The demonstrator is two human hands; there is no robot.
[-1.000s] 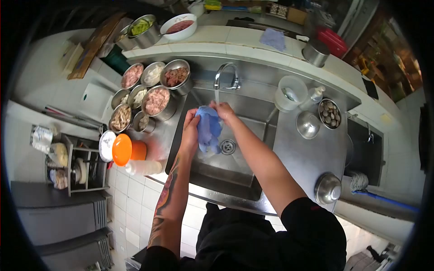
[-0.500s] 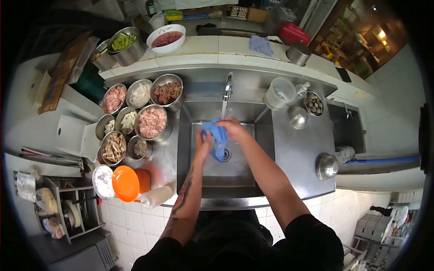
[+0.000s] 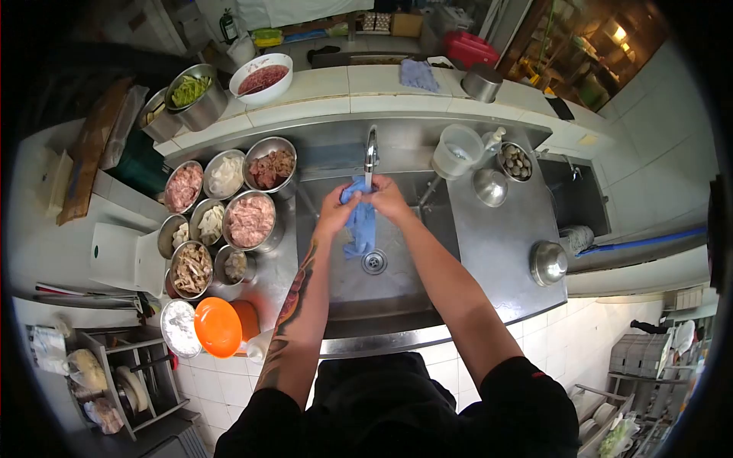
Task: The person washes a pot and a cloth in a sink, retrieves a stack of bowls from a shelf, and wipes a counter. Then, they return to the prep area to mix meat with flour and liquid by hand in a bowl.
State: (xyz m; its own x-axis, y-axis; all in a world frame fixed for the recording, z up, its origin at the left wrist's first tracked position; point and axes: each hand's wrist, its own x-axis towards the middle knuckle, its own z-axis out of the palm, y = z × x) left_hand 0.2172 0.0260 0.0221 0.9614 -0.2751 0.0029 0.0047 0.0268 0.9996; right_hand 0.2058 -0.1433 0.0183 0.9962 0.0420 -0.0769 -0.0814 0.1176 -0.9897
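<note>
A wet blue cloth [image 3: 362,227] hangs from both hands over the steel sink [image 3: 412,286]. My left hand [image 3: 336,209] is closed on its upper left side. Just under the faucet [image 3: 371,153], my right hand [image 3: 389,198] grips the cloth's upper right side. Water runs from the spout onto the top of the cloth. The cloth's lower end dangles above the drain [image 3: 374,262]. Some fingertips are hidden by the cloth and the other fingers.
Steel bowls of raw meat [image 3: 250,220] and other foods crowd the left counter, beside an orange lid [image 3: 217,327]. On the right stand a plastic tub [image 3: 457,151], a soap bottle [image 3: 495,137], a bowl of shellfish [image 3: 516,162] and upturned metal bowls [image 3: 549,262]. A tiled ledge [image 3: 321,95] runs behind.
Both hands have moved up toward the faucet with the cloth, and the left hand has risen level with the right. The cloth now hangs longer. The camera view has shifted slightly.
</note>
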